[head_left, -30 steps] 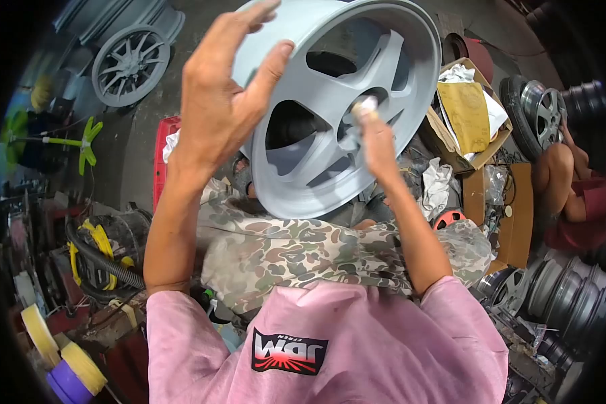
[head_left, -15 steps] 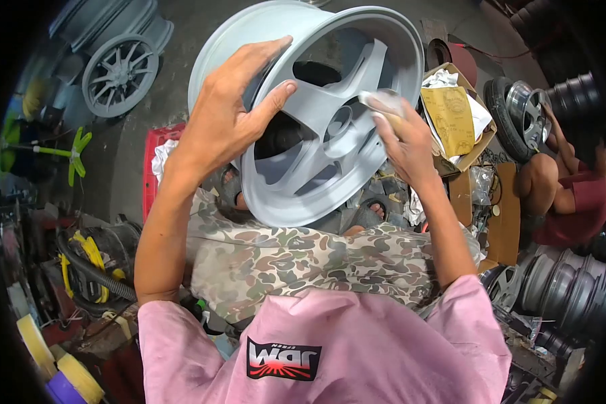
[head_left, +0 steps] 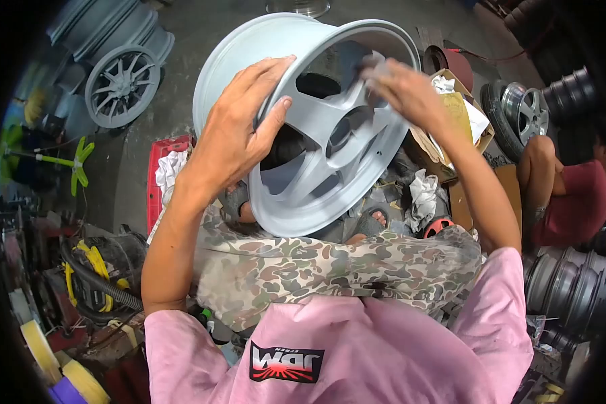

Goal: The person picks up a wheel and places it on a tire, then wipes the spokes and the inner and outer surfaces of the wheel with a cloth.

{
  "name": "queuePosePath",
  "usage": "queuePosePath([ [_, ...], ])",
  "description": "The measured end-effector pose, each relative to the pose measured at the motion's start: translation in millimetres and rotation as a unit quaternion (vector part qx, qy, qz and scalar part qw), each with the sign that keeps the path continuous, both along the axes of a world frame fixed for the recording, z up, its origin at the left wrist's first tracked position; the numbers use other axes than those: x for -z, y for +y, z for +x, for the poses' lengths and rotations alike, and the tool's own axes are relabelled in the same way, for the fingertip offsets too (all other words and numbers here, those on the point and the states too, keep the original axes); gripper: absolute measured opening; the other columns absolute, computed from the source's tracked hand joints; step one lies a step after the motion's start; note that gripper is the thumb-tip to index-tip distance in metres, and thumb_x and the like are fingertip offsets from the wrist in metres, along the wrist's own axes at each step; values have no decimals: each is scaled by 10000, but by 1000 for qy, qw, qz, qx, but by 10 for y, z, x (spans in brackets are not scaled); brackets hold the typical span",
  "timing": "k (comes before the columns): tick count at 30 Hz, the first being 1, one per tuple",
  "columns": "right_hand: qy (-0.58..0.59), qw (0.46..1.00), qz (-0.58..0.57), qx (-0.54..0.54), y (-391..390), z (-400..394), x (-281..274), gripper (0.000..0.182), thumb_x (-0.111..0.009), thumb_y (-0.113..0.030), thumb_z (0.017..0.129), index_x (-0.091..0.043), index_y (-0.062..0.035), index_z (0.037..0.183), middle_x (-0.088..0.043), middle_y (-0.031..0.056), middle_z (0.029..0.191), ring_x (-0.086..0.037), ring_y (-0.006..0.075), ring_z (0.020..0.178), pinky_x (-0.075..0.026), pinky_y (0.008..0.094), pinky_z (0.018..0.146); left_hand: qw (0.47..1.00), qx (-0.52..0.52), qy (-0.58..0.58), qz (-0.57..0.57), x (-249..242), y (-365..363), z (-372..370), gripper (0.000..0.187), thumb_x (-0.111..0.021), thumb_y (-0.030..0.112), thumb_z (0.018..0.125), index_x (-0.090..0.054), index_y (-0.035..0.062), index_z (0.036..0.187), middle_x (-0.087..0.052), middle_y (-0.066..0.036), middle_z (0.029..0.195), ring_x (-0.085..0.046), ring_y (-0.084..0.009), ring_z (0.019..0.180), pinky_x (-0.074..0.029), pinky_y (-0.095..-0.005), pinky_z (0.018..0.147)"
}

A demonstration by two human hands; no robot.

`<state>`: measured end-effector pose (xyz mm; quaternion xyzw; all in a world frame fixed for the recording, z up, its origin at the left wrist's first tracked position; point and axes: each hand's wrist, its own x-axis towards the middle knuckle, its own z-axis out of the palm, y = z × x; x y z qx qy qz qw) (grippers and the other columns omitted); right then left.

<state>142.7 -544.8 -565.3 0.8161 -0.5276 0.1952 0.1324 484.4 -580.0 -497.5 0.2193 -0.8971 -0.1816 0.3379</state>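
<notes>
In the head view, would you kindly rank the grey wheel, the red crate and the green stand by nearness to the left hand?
1. Grey wheel: gripped at its rim by the left hand.
2. Red crate: just left of the forearm, on the floor.
3. Green stand: far left.

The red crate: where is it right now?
In the head view the red crate lies on the floor left of centre, just behind the left hand gripping the grey wheel rim, with white rags on it.
</notes>
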Motion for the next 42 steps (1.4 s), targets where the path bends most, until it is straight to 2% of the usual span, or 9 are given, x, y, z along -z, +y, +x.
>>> queuePosePath([
  [7,-207,956,188,89,325,832,171,433,-480,-412,1080,-701,-40,1070,-706,220,782,-717,376,806,-560,434,715,1000,-7,1,11,-59,23,-9,421,-621,81,985,-587,-30,1390,-610,-225,1379,-586,-368,1297,-433,-416,1107],
  [9,-426,820,363,120,300,858,83,444,-473,-400,1083,-685,-10,1073,-685,228,715,-719,363,757,-541,417,654,1000,-6,-1,12,-37,22,-26,414,-621,80,985,-593,-33,1382,-614,-223,1374,-587,-365,1295,-432,-415,1106],
  [13,-367,855,361,55,258,624,124,405,-493,-405,1076,-693,-57,1128,-658,181,653,-703,323,693,-541,402,620,1000,-8,7,12,-43,-2,-37,399,-620,78,984,-607,-36,1366,-616,-223,1372,-585,-358,1297,-430,-417,1108],
  [17,68,992,-45,91,-37,191,2,284,-587,-348,1015,-709,-168,1198,-678,116,974,-682,299,785,-568,414,643,1000,-7,11,3,-36,-6,-9,404,-623,81,983,-605,-34,1370,-614,-223,1374,-587,-357,1293,-430,-416,1109],
  [22,-97,995,-17,22,322,610,369,242,-606,-280,1010,-716,-104,1133,-683,167,1179,-701,342,911,-584,455,764,1000,-5,6,16,-53,7,-22,403,-623,77,978,-607,-33,1366,-608,-223,1376,-582,-360,1294,-429,-413,1107],
  [26,-276,932,214,95,346,1101,-73,313,-514,-273,1069,-677,-29,960,-721,155,856,-678,300,646,-507,412,601,1000,-4,9,9,-37,9,-40,400,-617,70,977,-607,-34,1363,-608,-221,1379,-580,-362,1298,-429,-414,1107],
  [31,-871,373,318,27,75,1597,-537,288,-439,-211,1086,-494,-105,824,-479,-23,681,-391,93,526,-310,272,484,1000,-10,3,9,-54,-4,-15,403,-613,64,978,-604,-37,1368,-610,-213,1385,-581,-356,1304,-421,-412,1115],
  [37,-973,51,198,-103,-426,408,-177,220,-385,-9,1014,-459,-80,820,-453,-5,722,-387,91,543,-303,266,475,1000,-3,5,10,-35,-25,-40,395,-616,76,983,-612,-33,1362,-615,-210,1378,-586,-354,1294,-424,-406,1110],
  [42,-915,332,207,-93,-208,1155,-377,267,-385,-131,1091,-475,-124,839,-459,-13,696,-422,91,571,-330,267,504,1000,-6,18,-11,-6,-55,-21,380,-617,93,993,-621,-29,1353,-632,-204,1344,-601,-353,1256,-440,-407,1087],
])
